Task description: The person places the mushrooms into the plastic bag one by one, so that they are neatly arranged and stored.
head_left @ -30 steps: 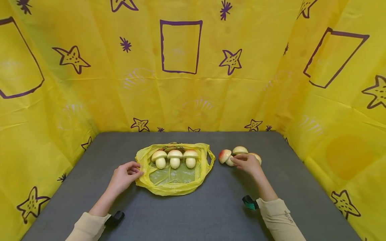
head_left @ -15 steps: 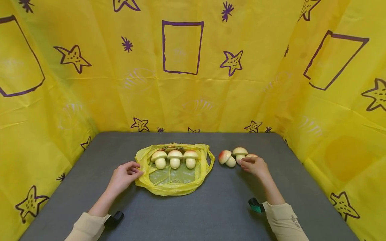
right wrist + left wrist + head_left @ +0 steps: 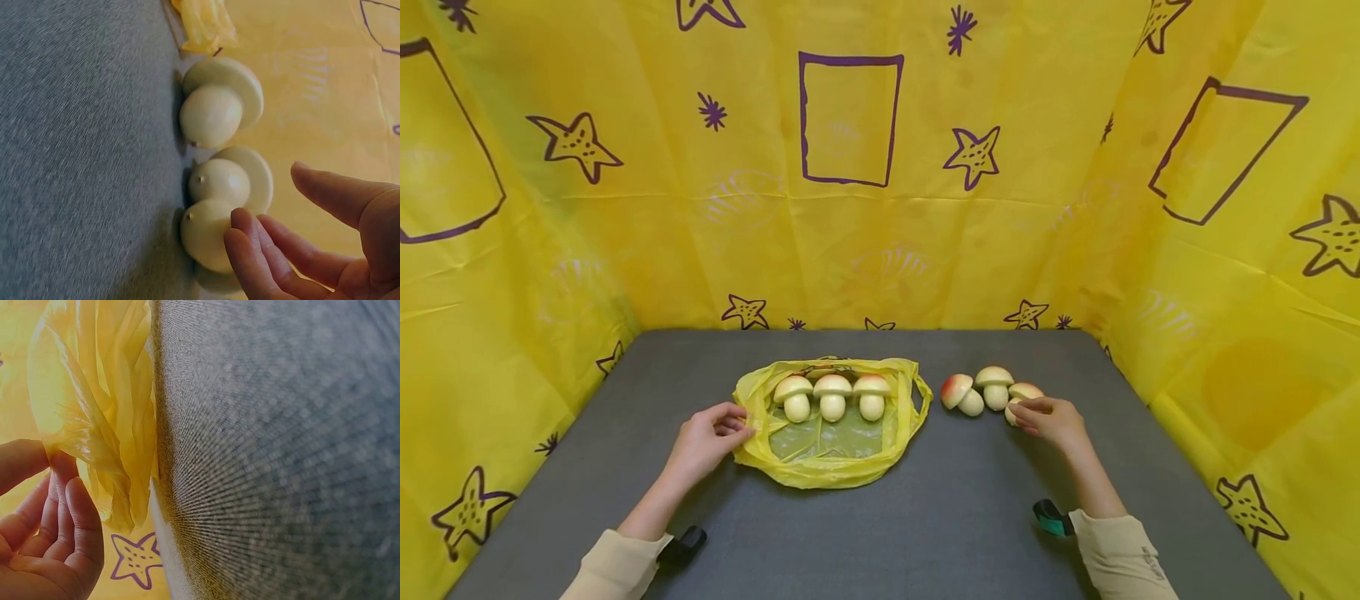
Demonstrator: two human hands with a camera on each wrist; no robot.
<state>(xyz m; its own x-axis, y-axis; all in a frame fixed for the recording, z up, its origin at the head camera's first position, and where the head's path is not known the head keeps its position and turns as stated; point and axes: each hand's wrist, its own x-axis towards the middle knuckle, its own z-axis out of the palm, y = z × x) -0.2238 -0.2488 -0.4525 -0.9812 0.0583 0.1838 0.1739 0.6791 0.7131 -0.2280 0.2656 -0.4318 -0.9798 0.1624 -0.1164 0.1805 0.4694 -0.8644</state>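
Observation:
My left hand (image 3: 707,435) pinches the left edge of a yellow plastic bag (image 3: 827,477), thumb and fingertips meeting on the thin film (image 3: 87,419). The bag's mouth is spread wide, and several toy mushrooms with red-tinged caps, such as the middle mushroom (image 3: 832,398), lie inside along its far side. To the bag's right, three more mushrooms rest on the table: a tilted left one (image 3: 957,391), a middle one (image 3: 995,383) and a right one (image 3: 1024,391). My right hand (image 3: 1057,419) is beside the right one, fingertips overlapping its stem (image 3: 207,234), thumb held apart from the fingers.
The dark grey table (image 3: 865,550) carries the bag and mushrooms. Yellow cloth walls (image 3: 880,250) with purple drawings enclose its back and sides. A bag handle loop (image 3: 922,397) stands out toward the loose mushrooms.
My right hand has moved rightward and slightly toward me, from the left loose mushroom past the middle one to the right one. The left hand keeps its hold on the bag.

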